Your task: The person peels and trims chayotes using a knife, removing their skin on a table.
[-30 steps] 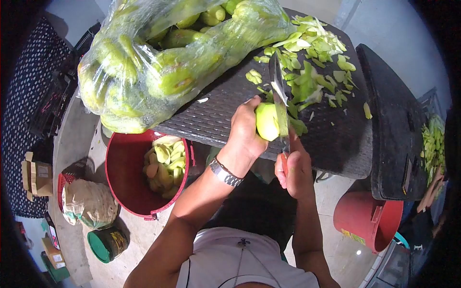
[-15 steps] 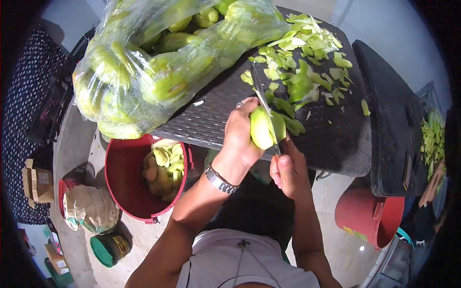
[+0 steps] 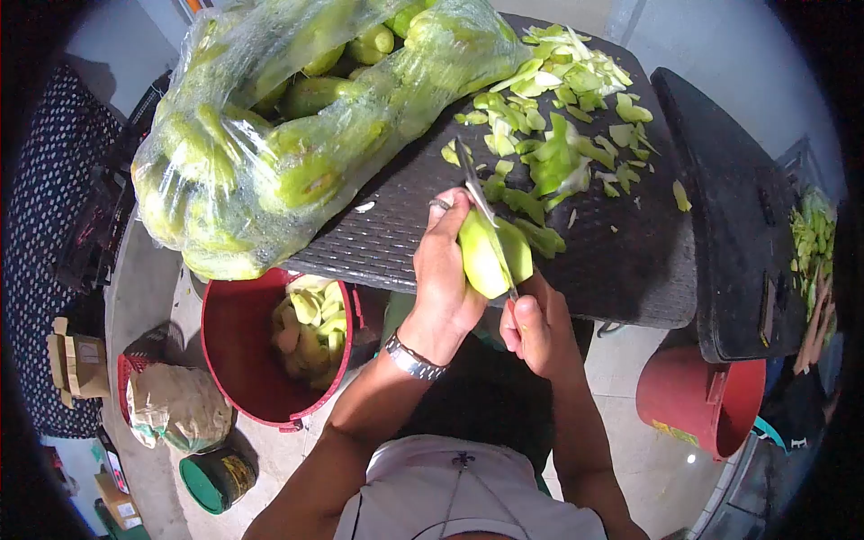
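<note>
My left hand (image 3: 442, 270), with a ring and a metal watch, holds a pale green peeled fruit (image 3: 482, 259) over the near edge of the black woven table (image 3: 378, 243). In my right hand (image 3: 537, 328) is the handle of a knife (image 3: 486, 207). Its long blade runs lengthwise across the fruit, pointing away from me, and a line parts the fruit along it. How deep the blade sits is hard to see. Green peelings (image 3: 553, 162) lie heaped on the table beyond my hands.
A clear plastic bag (image 3: 333, 135) full of green fruits fills the table's left. Below stands a red bucket (image 3: 236, 351) holding cut pale pieces (image 3: 310, 324). Another red bucket (image 3: 675, 396) is at right, under a black panel (image 3: 729, 225). A green-lidded tub (image 3: 205, 483) stands lower left.
The fruit and my hands have shifted slightly left and toward me, and the fruit appears turned a little. My grips on the fruit and the knife are unchanged. The view has tilted slightly.
</note>
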### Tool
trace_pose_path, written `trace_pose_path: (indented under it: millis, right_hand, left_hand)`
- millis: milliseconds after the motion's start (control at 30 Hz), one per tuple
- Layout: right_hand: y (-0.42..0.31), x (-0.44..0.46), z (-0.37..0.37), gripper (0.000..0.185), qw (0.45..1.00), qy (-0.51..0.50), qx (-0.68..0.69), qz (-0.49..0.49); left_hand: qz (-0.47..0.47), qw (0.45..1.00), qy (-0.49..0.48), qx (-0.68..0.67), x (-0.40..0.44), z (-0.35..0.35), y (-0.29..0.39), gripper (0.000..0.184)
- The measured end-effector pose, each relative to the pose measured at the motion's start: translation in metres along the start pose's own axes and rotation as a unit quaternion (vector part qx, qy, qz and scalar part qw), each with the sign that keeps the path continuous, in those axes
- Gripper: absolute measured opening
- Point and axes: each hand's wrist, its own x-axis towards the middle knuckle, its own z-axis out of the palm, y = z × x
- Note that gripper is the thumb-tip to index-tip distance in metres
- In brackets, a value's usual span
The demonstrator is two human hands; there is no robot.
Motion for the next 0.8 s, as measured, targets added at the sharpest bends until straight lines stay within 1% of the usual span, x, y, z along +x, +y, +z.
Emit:
trace_pose_path:
  millis: [33,133,167,233,267,300,333,367,400,433,467,500,533,633,733,800]
  right_hand:
    - [-0.001,-0.002,0.002,0.064,1.0,0.016,-0.013,0.001]
    - [-0.002,-0.005,0.002,0.052,0.995,0.085,-0.052,-0.008]
    - [-0.002,-0.008,0.001,0.048,0.992,0.113,-0.064,-0.009]
    - [-0.001,-0.012,-0.005,0.048,0.982,0.117,-0.143,-0.042]
    - [0.0,-0.013,-0.009,0.048,0.974,0.118,-0.182,-0.058]
    - [0.0,-0.015,-0.012,0.049,0.965,0.12,-0.222,-0.075]
    - [-0.001,-0.014,-0.014,0.052,0.96,0.107,-0.252,-0.062]
    - [-0.002,-0.014,-0.016,0.055,0.954,0.093,-0.282,-0.049]
    - [-0.001,-0.014,-0.016,0.058,0.947,0.077,-0.31,-0.032]
    - [0.002,-0.015,-0.015,0.06,0.936,0.076,-0.338,-0.066]
    - [0.006,-0.015,-0.014,0.062,0.922,0.072,-0.367,-0.102]
    - [0.008,-0.012,-0.014,0.064,0.904,0.068,-0.396,-0.145]
    - [0.007,-0.012,-0.015,0.068,0.901,0.067,-0.397,-0.161]
    - [-0.003,-0.013,-0.016,0.07,0.896,0.069,-0.424,-0.112]
    - [-0.006,-0.017,-0.017,0.068,0.866,0.075,-0.488,-0.077]
    - [-0.011,-0.016,-0.018,0.067,0.848,0.075,-0.519,-0.076]
  left_hand:
    - [0.005,1.0,-0.01,0.002,0.001,-0.004,-0.001,0.026]
    - [-0.037,0.997,0.022,0.067,0.005,-0.002,0.011,0.041]
    - [-0.034,0.996,-0.006,0.076,0.003,0.001,0.019,0.056]
    - [0.082,0.984,0.022,0.154,0.004,-0.004,0.033,0.057]
    - [0.209,0.937,0.025,0.28,0.0,-0.008,0.045,0.058]
    - [0.328,0.857,0.024,0.396,-0.006,-0.008,0.054,0.059]
    - [0.428,0.787,0.011,0.444,-0.017,0.004,0.056,0.058]
    - [0.522,0.703,-0.002,0.484,-0.028,0.015,0.057,0.057]
    - [0.52,0.643,-0.105,0.552,-0.033,0.02,0.06,0.056]
    - [0.51,0.58,-0.216,0.597,-0.038,0.029,0.064,0.056]
    - [0.492,0.461,-0.295,0.677,-0.041,0.043,0.074,0.058]
    - [0.467,0.325,-0.366,0.736,-0.038,0.055,0.081,0.061]
    - [0.446,0.345,-0.36,0.743,-0.027,0.055,0.079,0.065]
    - [0.418,0.299,-0.37,0.774,-0.007,0.037,0.075,0.058]
    - [0.402,0.313,-0.392,0.766,0.012,0.016,0.063,0.056]
    - [0.419,0.333,-0.398,0.745,0.018,0.014,0.062,0.055]
